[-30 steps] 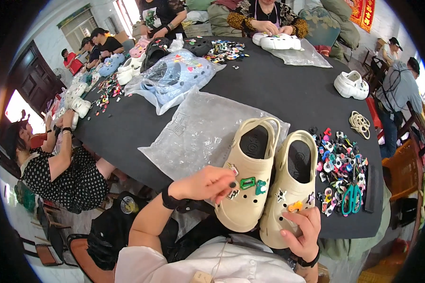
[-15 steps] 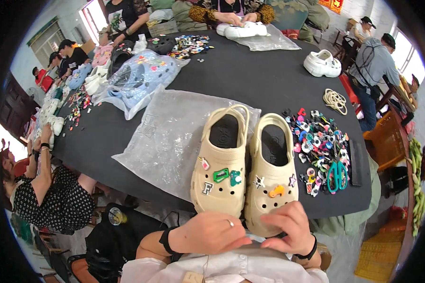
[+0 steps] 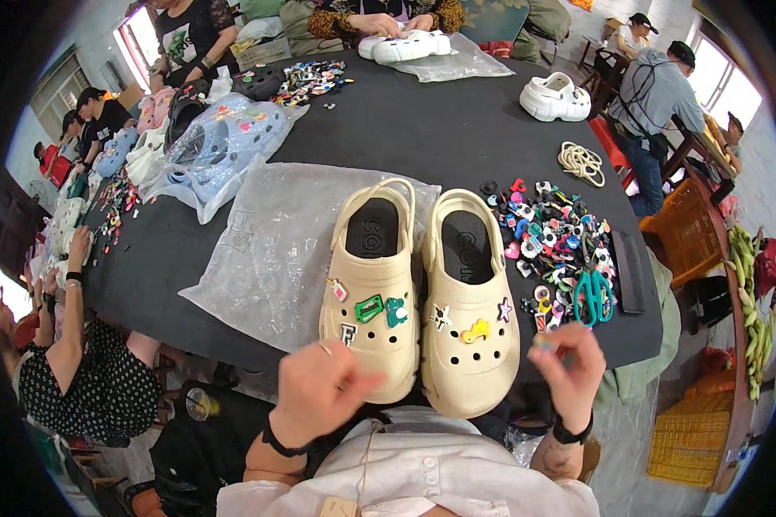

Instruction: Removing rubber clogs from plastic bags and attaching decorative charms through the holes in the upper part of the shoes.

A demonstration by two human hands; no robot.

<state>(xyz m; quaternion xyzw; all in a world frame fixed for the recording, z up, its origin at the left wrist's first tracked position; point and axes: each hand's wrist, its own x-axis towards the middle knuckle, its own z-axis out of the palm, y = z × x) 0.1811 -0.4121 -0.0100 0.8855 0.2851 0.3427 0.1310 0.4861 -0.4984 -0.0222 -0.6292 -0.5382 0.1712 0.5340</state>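
Note:
A pair of beige clogs stands side by side at the table's near edge, toes toward me. The left clog (image 3: 372,284) carries a pink-and-white, a green, a dark green and a letter-shaped charm. On the right clog (image 3: 464,297) are a black-and-white, a yellow-orange and a purple star charm. My left hand (image 3: 323,383), somewhat blurred, hovers by the left clog's toe, thumb apart from the curled fingers, nothing seen in it. Right of the right clog, my right hand (image 3: 571,370) pinches a small colourful shoe charm (image 3: 543,342), its shape unclear.
A pile of mixed charms (image 3: 556,233) lies right of the clogs, beside teal-handled scissors (image 3: 592,297) and a black bar (image 3: 627,271). Beyond are beige straps (image 3: 581,164) and a white clog (image 3: 555,97). A clear plastic bag (image 3: 250,246) lies left; people work around the table.
My hands have moved apart: the left to the left clog's toe, the right outward beside the charm pile, with a small charm now showing in its fingers. The whole view has shifted slightly.

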